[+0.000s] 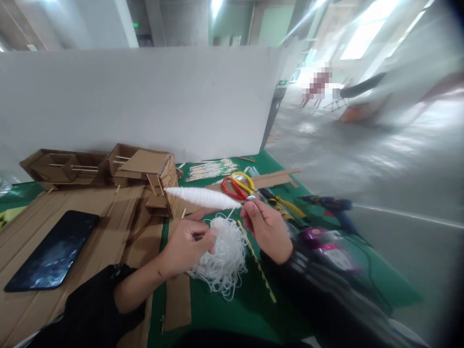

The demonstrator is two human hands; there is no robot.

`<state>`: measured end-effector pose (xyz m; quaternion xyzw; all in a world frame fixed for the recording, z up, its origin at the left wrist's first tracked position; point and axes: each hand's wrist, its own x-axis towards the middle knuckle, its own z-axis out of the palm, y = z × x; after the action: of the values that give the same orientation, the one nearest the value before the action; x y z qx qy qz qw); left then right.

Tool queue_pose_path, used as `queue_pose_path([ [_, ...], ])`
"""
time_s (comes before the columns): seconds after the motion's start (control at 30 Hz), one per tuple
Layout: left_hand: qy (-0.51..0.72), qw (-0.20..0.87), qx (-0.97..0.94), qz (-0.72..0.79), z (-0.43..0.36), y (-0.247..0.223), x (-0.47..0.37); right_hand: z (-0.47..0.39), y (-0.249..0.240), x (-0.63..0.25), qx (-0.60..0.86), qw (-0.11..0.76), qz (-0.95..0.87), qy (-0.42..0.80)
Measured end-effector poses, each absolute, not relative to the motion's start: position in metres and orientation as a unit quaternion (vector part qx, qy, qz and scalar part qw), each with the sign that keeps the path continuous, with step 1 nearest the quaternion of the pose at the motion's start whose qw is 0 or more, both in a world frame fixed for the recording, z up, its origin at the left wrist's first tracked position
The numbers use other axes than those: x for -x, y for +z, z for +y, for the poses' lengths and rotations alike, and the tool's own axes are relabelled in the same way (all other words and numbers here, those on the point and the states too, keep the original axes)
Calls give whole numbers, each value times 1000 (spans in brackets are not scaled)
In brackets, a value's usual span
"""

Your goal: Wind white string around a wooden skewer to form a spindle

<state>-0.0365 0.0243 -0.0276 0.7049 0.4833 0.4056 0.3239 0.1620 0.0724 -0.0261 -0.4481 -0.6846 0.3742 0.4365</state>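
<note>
A spindle-shaped bobbin wound with white string (pixel 203 196) points to the left, with my right hand (pixel 267 231) pinching its right end. My left hand (pixel 192 245) is closed in a pinch below the bobbin; whatever sits between its fingertips is too small to make out. Under and beside that hand, a loose tangled heap of white string (pixel 226 258) lies on the green table (pixel 224 321). A short strand hangs from the bobbin toward the heap. Just right of the heap lies a yellow twisted stick (pixel 261 273), apart from both hands.
Scissors with red and yellow handles (pixel 234 187) lie behind the bobbin. Yellow-handled pliers (pixel 290 205), a drill-like tool (pixel 335 205) and a purple object (pixel 329 249) sit at right. Left are a cardboard structure (pixel 143 164), a tablet (pixel 54 249) and cardboard sheets (pixel 108 229). Thin sticks (pixel 212 169) lie behind.
</note>
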Motion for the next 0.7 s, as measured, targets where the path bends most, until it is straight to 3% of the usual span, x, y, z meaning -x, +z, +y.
queue_pose_path([
  [0.17, 408, 289, -709, 497, 24, -30, 37, 68, -27, -155, 438, 408, -669, 441],
  [0.43, 455, 358, -653, 488, 23, -28, 36, 65, -32, -152, 403, 317, -668, 539],
  [0.7, 471, 344, -635, 507, 25, -29, 38, 66, -28, -156, 336, 364, -672, 549],
])
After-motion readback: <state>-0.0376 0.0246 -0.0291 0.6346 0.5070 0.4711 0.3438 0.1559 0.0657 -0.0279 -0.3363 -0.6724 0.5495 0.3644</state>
